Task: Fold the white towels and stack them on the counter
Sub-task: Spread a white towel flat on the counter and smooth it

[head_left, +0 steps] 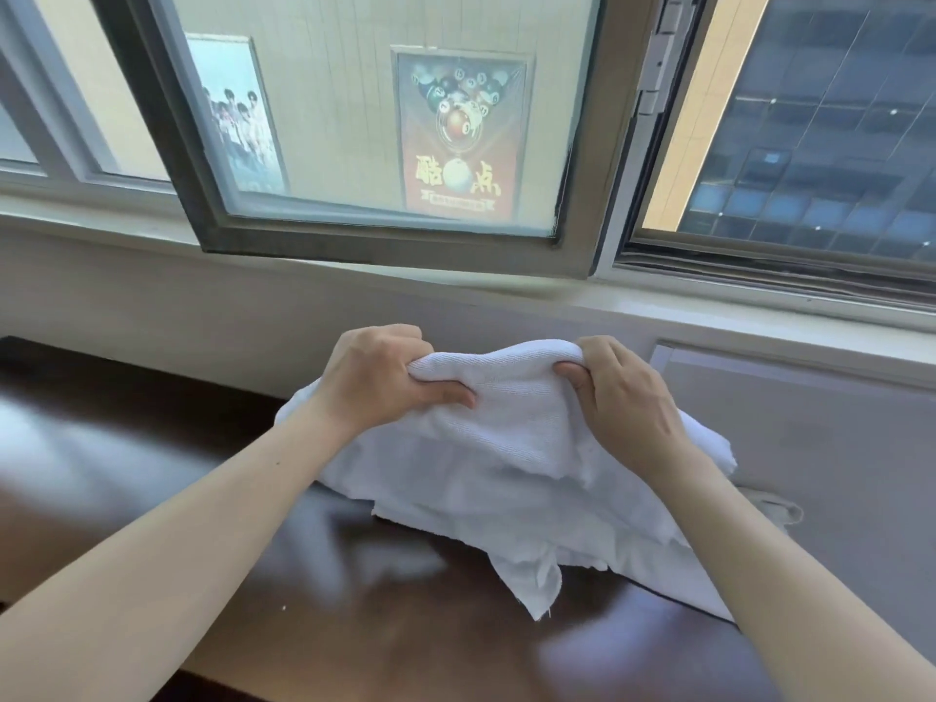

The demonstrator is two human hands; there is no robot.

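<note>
A white towel (pixel 511 397) is lifted at its top edge above a rumpled heap of white towels (pixel 532 509) lying on the dark glossy counter (pixel 152 448). My left hand (pixel 385 377) grips the towel's upper left part, fingers curled over the edge and thumb underneath. My right hand (pixel 623 392) grips the upper right part the same way. The two hands are about a hand's width apart. A loose corner of the heap (pixel 532 585) hangs toward me over the counter.
Behind the counter runs a pale wall and a window sill (pixel 658 306), with an open window sash (pixel 385 144) swung inward above it. A grey panel (pixel 835 448) lies to the right of the heap. A bit of beige cloth (pixel 775 509) pokes out at the heap's right.
</note>
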